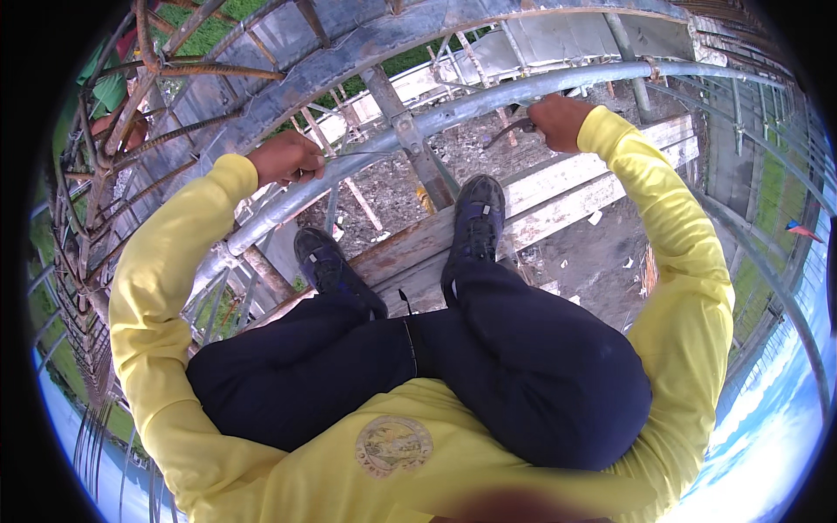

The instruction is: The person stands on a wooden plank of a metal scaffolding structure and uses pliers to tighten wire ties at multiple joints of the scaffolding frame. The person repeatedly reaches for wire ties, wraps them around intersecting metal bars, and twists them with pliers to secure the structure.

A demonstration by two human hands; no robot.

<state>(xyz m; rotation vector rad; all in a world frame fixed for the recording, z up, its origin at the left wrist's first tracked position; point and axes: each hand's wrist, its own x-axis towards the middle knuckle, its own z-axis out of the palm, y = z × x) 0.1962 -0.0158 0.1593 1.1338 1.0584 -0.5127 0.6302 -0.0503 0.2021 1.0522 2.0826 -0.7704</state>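
My left hand is closed on a thin wire, which stretches from the fingers toward an upright metal bar by the pipe. In my right hand is a dark tool with a curved metal end; its handle is hidden in the fist, so I cannot tell its exact kind. Both hands are close to a long grey metal pipe that crosses in front of me. My shoes rest on or beside wooden planks below it.
At left stands a cage of rusty reinforcing bars, several ends jutting toward my left arm. Behind it show green cloth and possibly part of another person. A metal formwork beam runs beyond the pipe. Scaffold pipes rise at right; debris-strewn ground lies far below.
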